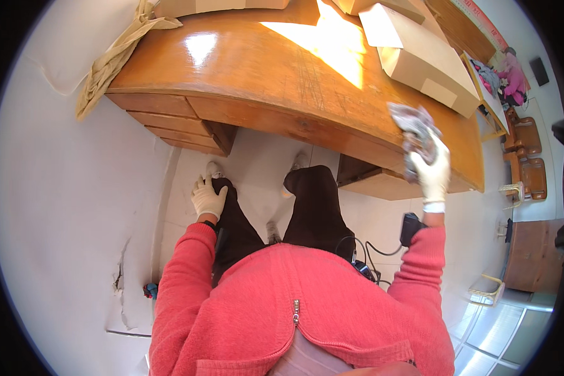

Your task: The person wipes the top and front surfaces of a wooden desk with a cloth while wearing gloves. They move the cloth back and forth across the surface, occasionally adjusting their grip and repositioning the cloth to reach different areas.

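Observation:
My right hand, in a pale glove, grips a crumpled greyish cloth over the right front part of a varnished wooden desk. The cloth is blurred, and whether it presses on the desk top cannot be told. In a matching glove, my left hand rests on my left thigh near the knee with its fingers apart and nothing in it. Just beyond the cloth lies a cardboard box. A cable runs from a dark device at my right wrist.
More cardboard stands along the desk's far side. A tan cloth hangs over its left end, beside the white wall. Drawers are under the left side. Far right are wooden chairs and another person by a table.

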`<control>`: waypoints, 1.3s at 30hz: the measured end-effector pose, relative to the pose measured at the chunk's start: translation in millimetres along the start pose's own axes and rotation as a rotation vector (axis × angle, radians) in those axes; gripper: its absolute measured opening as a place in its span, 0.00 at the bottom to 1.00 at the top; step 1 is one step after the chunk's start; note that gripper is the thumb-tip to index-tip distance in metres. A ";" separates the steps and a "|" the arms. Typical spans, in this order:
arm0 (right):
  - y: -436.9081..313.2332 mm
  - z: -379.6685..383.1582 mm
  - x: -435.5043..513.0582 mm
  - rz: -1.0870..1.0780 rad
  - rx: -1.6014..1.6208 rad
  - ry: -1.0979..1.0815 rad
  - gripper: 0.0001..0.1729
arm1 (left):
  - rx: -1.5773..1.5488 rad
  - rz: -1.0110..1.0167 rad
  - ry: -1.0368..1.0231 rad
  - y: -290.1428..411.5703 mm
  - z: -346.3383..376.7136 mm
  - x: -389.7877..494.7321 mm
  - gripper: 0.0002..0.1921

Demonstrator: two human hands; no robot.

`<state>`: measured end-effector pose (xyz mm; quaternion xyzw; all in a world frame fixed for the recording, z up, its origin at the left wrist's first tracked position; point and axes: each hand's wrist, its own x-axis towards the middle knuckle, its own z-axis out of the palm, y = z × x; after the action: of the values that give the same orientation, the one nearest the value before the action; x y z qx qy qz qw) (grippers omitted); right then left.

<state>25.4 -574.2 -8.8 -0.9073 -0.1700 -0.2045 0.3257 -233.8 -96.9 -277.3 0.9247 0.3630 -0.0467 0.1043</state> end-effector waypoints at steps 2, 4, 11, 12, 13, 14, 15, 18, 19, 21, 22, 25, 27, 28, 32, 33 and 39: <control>30.9 -22.0 -5.2 0.207 -0.013 0.083 0.38 | -0.008 -0.026 -0.018 -0.8 0.0 5.8 0.43; 42.2 -23.4 -4.6 0.286 -0.089 0.111 0.39 | -0.024 -0.037 0.002 -0.1 -1.1 10.7 0.43; -52.3 54.7 18.8 -0.017 0.008 -0.090 0.41 | -0.030 -0.062 0.006 3.2 -8.9 13.7 0.41; -70.8 67.7 24.7 -0.104 0.103 -0.168 0.41 | -0.033 -0.064 0.002 2.4 -9.1 12.9 0.41; -87.6 78.8 29.5 -0.148 0.215 -0.251 0.41 | -0.029 -0.064 -0.004 1.2 -9.2 12.3 0.41; -102.4 91.7 38.7 -0.182 0.128 -0.273 0.41 | -0.017 -0.066 -0.007 -0.2 -9.1 12.7 0.41; -114.6 103.4 49.7 -0.275 0.072 -0.288 0.41 | -0.024 -0.068 -0.003 -2.2 -8.9 13.1 0.41; -129.8 125.9 99.3 -0.001 0.466 -0.549 0.35 | -0.020 -0.075 -0.005 -8.6 -7.0 9.4 0.40; -130.3 131.2 122.1 0.040 0.328 -0.590 0.30 | -0.029 -0.080 0.005 -10.2 -6.1 8.4 0.40; -128.8 155.6 159.9 -0.108 0.219 -0.510 0.25 | -0.051 -0.086 0.020 -12.6 -4.6 7.7 0.40; -124.3 164.9 177.4 -0.055 0.217 -0.565 0.24 | -0.061 -0.086 0.024 -13.6 -4.2 7.1 0.40; -115.9 211.6 228.6 -0.303 -0.107 -0.474 0.26 | -0.069 -0.088 0.023 -16.0 -5.4 7.8 0.40; -109.5 235.9 255.8 -0.333 -0.072 -0.440 0.26 | -0.076 -0.085 0.005 -18.6 -8.3 6.7 0.39; -110.5 246.7 272.7 -0.296 -0.053 -0.468 0.26 | -0.089 -0.083 -0.001 -19.3 -10.0 7.6 0.39; -118.6 282.3 326.9 -0.177 0.011 -0.544 0.26 | -0.150 -0.056 0.013 -22.9 -15.4 9.8 0.38; -119.5 287.8 337.0 -0.150 0.026 -0.558 0.27 | -0.153 -0.041 0.012 -23.8 -16.2 10.9 0.37; -120.1 310.3 379.1 -0.054 0.107 -0.646 0.27 | -0.190 -0.080 -0.004 -30.1 -18.5 23.5 0.36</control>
<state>378.7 -215.1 17.9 -0.9021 -0.2990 0.0946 0.2964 -236.9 -55.7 -267.8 0.8953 0.4023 -0.0177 0.1904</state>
